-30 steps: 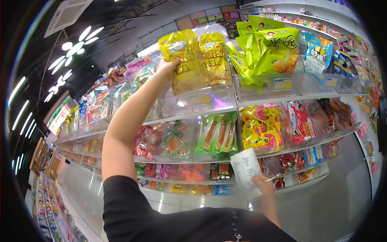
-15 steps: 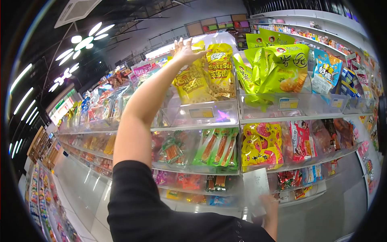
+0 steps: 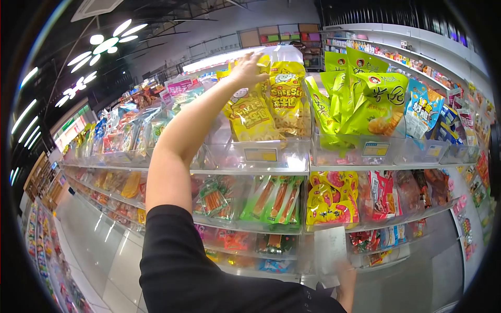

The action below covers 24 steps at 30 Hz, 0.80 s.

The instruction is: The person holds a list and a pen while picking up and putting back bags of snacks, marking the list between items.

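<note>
Yellow snack bag (image 3: 246,116), standing in clear bin (image 3: 284,156), gripped by left hand (image 3: 249,70); right hand (image 3: 346,272) holds paper (image 3: 330,249).

"CHEESE" on yellow snack bags (image 3: 286,99), shelf price tags (image 3: 260,154) unreadable

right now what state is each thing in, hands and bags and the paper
left hand, raised, resting on top of the front yellow bag, grip unclear
front yellow bag, upright in the clear bin
rear yellow bag, upright beside it
green chip bags, upright, fanned out
paper slip, held upright
right hand, low, closed on the paper slip
</note>
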### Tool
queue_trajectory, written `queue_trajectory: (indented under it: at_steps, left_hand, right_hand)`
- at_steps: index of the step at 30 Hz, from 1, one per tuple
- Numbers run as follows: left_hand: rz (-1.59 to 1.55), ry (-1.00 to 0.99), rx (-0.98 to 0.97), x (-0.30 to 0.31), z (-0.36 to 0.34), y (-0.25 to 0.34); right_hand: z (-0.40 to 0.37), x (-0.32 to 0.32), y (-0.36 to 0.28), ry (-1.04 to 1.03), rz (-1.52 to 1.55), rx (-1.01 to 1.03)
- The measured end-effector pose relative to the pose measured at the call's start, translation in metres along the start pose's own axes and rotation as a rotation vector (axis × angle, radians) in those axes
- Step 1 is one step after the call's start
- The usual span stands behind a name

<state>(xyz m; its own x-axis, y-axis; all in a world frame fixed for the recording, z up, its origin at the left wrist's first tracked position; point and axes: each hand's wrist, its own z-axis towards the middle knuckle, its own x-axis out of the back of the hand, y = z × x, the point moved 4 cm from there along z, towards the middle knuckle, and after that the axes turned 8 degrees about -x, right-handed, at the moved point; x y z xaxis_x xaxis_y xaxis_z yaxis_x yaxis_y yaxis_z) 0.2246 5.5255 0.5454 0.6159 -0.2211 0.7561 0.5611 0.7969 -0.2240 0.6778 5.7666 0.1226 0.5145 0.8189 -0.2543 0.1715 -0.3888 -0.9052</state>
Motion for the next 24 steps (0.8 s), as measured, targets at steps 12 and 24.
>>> queue_trajectory:
  at_steps: [12, 24]
  left_hand:
    - [0.023, -0.189, -0.026, -0.027, 0.065, 0.027]
    - [-0.104, -0.243, -0.047, 0.010, 0.066, 0.023]
  right_hand:
    - [-0.003, -0.012, 0.006, -0.017, 0.061, 0.035]
    - [-0.010, -0.007, 0.020, 0.067, -0.005, -0.006]
